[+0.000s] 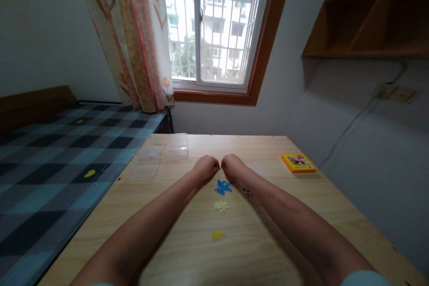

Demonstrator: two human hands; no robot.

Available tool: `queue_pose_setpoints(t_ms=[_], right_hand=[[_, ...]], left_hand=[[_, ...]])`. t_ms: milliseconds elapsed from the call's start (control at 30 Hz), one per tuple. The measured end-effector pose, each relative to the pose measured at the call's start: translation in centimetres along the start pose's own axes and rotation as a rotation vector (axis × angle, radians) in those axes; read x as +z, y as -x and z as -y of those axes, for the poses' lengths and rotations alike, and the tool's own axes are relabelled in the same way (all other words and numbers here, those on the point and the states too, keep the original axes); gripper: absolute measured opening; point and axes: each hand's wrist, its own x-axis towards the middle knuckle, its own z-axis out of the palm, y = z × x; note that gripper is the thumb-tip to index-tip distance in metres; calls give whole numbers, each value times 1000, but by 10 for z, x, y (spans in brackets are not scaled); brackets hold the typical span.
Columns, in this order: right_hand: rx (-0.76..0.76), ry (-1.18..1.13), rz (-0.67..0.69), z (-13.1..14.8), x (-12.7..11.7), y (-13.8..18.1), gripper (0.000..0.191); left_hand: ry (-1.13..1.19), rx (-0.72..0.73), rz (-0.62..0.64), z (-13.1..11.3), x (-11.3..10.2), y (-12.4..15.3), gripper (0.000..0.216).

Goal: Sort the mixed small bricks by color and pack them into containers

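My left hand (206, 166) and my right hand (233, 166) meet almost knuckle to knuckle over the far half of the wooden table (187, 250). Both have their fingers closed in a pinch. A tiny dark speck shows at the fingertips, too small to name. Just on the near side of the hands lies a pile of small blue pieces (223, 187). Closer to me are a pile of cream pieces (220, 206) and a smaller pile of yellow pieces (218, 235). Some small dark and white pieces (247, 191) sit beside my right forearm, partly covered by it.
Clear plastic trays (178, 145) stand at the table's far left, with another clear tray (145, 168) nearer. A flat yellow-orange box (298, 163) lies near the right edge. A bed with a checked cover (83, 152) adjoins on the left; a wall shelf (362, 31) hangs at right.
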Motion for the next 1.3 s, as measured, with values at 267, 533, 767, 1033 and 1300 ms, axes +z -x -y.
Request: queue_pose_setpoints(t_ms=[267,533,767,1033,1300], right_hand=[[4,37,-25,14,9,11,23],[-99,38,-99,14,-23,36,25],[-131,-50,-230,-53,-50,111,27],[-102,-223,-213,-88,0,137,20],[-154,-302,-511,-108,-3,147,24]], left_hand=[[-58,-51,-34,0,1,7,21],[-10,-71,-56,5,-23,20,20],[135,91,-25,-63,-30,20,16],[54,135,70,-128,8,-3,20],[82,143,10,-115,-6,6,18]])
